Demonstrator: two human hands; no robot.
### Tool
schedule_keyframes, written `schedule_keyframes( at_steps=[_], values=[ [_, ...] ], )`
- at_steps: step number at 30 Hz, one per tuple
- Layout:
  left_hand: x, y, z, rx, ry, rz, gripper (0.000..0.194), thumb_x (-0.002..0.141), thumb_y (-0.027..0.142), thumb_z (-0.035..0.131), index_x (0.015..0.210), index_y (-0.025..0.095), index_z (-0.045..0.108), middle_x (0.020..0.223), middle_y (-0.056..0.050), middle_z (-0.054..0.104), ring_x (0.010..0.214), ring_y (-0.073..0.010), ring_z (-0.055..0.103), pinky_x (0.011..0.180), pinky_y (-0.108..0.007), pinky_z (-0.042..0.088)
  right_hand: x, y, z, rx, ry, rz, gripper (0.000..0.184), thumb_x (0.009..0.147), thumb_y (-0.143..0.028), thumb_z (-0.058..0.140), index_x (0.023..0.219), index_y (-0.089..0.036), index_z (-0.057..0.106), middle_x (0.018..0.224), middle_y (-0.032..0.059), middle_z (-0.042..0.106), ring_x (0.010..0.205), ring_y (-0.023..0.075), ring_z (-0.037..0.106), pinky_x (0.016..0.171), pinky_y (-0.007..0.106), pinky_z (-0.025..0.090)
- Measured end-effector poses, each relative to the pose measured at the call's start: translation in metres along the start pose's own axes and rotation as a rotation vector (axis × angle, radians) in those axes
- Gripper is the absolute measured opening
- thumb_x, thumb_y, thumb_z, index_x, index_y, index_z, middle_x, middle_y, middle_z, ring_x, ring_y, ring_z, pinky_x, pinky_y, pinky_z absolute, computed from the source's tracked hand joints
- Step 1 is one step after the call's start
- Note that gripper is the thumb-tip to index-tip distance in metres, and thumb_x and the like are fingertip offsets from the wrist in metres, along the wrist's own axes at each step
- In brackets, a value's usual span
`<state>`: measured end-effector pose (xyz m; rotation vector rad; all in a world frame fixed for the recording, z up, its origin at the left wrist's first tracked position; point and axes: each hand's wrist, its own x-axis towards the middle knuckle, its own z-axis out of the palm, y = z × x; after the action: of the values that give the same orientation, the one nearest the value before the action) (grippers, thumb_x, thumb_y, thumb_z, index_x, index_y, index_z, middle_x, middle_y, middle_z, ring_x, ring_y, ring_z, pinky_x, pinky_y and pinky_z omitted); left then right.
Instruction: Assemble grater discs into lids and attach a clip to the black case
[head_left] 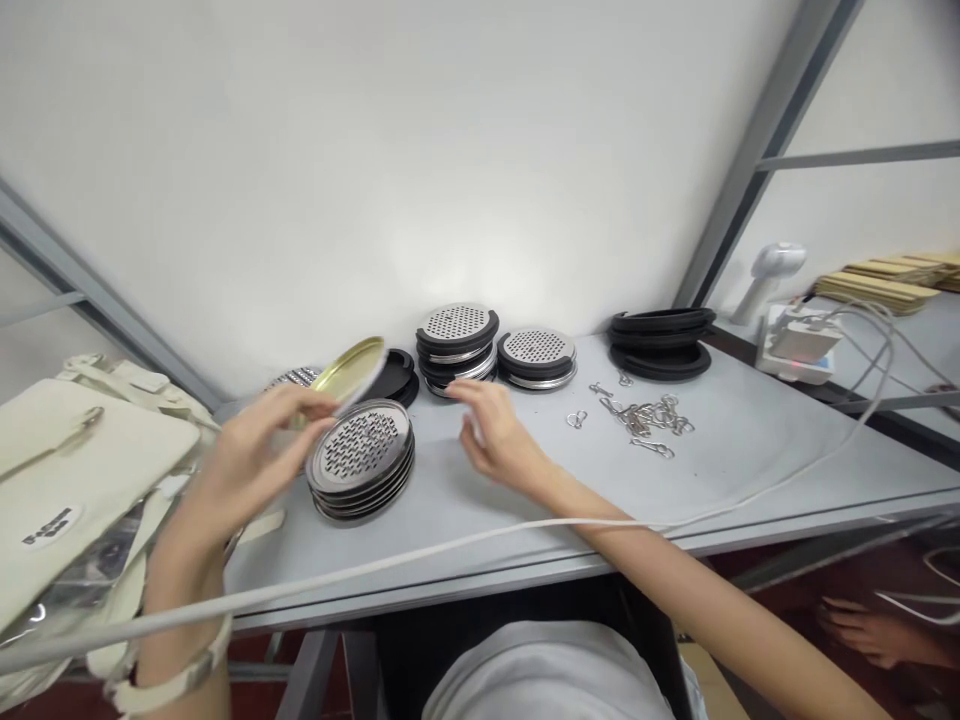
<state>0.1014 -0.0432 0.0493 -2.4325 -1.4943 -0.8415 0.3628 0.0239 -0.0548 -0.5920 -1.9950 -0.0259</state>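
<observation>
Gold-toned round lid [349, 375], held tilted over the back left edge of a stack of metal grater discs [360, 445]; contact between the two cannot be determined. The grey surface [750, 430] spans the view. Pale bags [82, 430] crowd its left side, and a white cable [360, 571] crosses in front of both forearms. Along the wall stand black round pieces [660, 368], a tall stack of black-rimmed graters [457, 322] and, just beside it, a lower stack [536, 347]. Black discs [394, 378] lie behind the lid. At right are a white handheld scanner [780, 262] and, below surface level, another person's hand [859, 630]. Smallest are the loose metal clips [649, 415]. The lid shows a shiny yellowish face and a thin, paler rim. The left hand [247, 450] pinches its near edge between thumb and fingers. The right hand [499, 435], near the tall stack, has loosely curled fingers with nothing visible between them.
</observation>
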Motion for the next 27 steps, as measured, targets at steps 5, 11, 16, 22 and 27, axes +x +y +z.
schedule_keyframes(
  at_steps=[5,11,16,22,27],
  values=[
    [0.014,0.092,0.046,0.107,-0.230,0.427,0.022,0.091,0.011,0.039,0.103,0.021,0.054,0.096,-0.006,0.057,0.088,-0.0206,0.053,0.076,-0.035,0.045,-0.027,0.037,-0.061,-0.151,0.380,0.359,0.031,0.084,-0.011,0.040,0.114,-0.019,0.043,0.107,0.0123,0.051,0.103,0.0240,0.051,0.092,0.045,0.042],
    [0.009,0.117,0.098,0.201,-0.388,0.604,0.023,0.084,-0.001,0.041,0.096,0.016,0.052,0.091,-0.008,0.053,0.082,-0.0215,0.051,0.071,-0.035,0.045,-0.070,0.048,-0.100,-0.271,0.286,0.490,0.019,0.084,-0.015,0.042,0.101,-0.019,0.047,0.096,0.0091,0.054,0.094,0.0236,0.054,0.086,0.043,0.043],
    [-0.010,0.105,0.105,0.214,-0.448,0.501,0.021,0.085,0.002,0.043,0.097,0.017,0.051,0.091,-0.008,0.052,0.082,-0.0216,0.051,0.072,-0.036,0.046,-0.071,0.040,-0.093,-0.226,0.201,0.458,0.019,0.084,-0.012,0.041,0.100,-0.020,0.047,0.094,0.0082,0.053,0.092,0.0226,0.053,0.084,0.040,0.043],
    [-0.024,0.097,0.114,0.149,-0.494,0.427,0.021,0.087,0.003,0.044,0.100,0.018,0.051,0.091,-0.007,0.055,0.084,-0.0212,0.053,0.074,-0.035,0.047,-0.073,0.042,-0.095,-0.211,0.111,0.453,0.018,0.085,-0.012,0.041,0.101,-0.020,0.046,0.091,0.0066,0.054,0.088,0.0207,0.055,0.080,0.037,0.044],
    [-0.025,0.093,0.087,0.063,-0.407,0.335,0.023,0.093,0.022,0.044,0.116,0.020,0.048,0.104,-0.009,0.058,0.093,-0.0231,0.055,0.080,-0.038,0.047,-0.077,0.045,-0.098,-0.214,0.101,0.480,0.017,0.085,-0.015,0.042,0.100,-0.020,0.046,0.090,0.0064,0.054,0.086,0.0207,0.056,0.079,0.037,0.044]
  ],
)
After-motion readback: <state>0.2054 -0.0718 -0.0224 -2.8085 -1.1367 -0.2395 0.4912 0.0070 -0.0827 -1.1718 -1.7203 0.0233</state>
